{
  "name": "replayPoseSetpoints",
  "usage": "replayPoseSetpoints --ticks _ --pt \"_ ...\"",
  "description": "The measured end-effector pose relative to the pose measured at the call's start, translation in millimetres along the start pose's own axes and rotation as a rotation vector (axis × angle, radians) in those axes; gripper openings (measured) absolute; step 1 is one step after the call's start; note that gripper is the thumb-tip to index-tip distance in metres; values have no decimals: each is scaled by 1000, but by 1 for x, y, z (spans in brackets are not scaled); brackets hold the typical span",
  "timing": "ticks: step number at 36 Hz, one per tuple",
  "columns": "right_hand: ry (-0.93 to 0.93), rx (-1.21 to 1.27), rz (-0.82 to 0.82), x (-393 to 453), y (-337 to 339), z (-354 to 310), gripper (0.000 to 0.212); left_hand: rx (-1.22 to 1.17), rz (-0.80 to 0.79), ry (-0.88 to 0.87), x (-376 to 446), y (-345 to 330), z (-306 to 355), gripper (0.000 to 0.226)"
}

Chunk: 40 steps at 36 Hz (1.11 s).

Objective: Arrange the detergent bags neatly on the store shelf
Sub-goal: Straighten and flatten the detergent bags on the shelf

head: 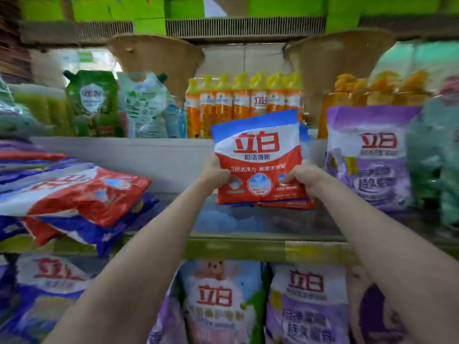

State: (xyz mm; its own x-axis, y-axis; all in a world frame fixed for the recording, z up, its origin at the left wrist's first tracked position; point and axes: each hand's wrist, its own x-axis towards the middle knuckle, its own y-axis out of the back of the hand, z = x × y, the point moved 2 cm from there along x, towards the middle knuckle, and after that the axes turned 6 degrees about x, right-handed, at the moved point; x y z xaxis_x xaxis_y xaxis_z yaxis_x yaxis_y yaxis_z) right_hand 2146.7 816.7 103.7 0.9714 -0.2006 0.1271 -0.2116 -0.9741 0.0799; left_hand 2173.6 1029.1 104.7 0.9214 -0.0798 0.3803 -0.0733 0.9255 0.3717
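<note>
Glass shelf (260,223), stocked store aisle

A grey back panel (149,157) rises behind the glass shelf (248,219); above it, two brown brackets (159,58) hang under a slatted strip (246,27) and bright green cartons (104,8)

Bare shelf (188,219) mid-gap; slumped bag pile (82,194) left, purple bag (370,157) (upright) right.

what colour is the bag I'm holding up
Red, white and blue bag, seen in the head view.
</note>
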Motion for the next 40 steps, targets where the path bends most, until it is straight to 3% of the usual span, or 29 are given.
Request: replayPoseSetpoints --ticks 3,7,9,14,18,21,25,31,35,40 --pt "3 -50 28 -21 13 -4 48 53 -36 6 2 -23 0 57" --pt "-25 -60 1 -23 18 1 47 85 -57 51 4 -31 5 57" --pt "-39 -94 17 -20 20 2 36 134 -76 115 3 -30 7 55" --pt "-43 -335 93 -13 22 1 17 167 -125 245 -4 -35 -1 49" --pt "-2 -663 174 -15 23 -2 60 199 -13 155 -4 -41 -5 55" --pt "45 -799 195 -19 28 -2 87 366 93 149 -9 -40 -4 56" --pt "88 -923 221 -25 30 -2 99 508 132 120 -17 -35 4 67" --pt "294 -1101 277 -34 17 -3 70 594 63 44 -25 -32 13 57" --pt "454 -1158 261 -36 1 -7 58 720 133 102 -33 -17 10 53" --pt "624 -1100 124 -38 -40 -13 44 808 242 90 -47 16 12 50"
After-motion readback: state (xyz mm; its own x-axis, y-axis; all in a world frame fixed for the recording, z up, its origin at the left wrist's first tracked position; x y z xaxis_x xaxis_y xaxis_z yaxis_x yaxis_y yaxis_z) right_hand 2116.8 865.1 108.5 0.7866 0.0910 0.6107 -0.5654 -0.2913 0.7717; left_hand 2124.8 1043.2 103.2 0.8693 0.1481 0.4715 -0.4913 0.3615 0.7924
